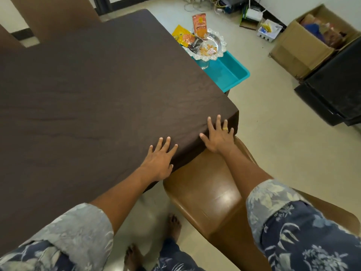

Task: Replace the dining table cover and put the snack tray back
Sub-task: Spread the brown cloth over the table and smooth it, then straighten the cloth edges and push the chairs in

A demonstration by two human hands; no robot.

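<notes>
Both palms flat, fingers spread, gripping nothing: left hand (160, 161), right hand (218, 136) on brown table cover (101, 90). Snack tray (218, 48) lies upper right; right hand nearer.

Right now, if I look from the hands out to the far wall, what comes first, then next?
right hand → brown table cover → teal tub → silver snack tray → tangle of cables

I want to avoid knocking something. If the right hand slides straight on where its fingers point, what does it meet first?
Probably nothing: the right hand points past the corner of the brown table cover, then over bare floor. The teal tub lies farther off.
</notes>
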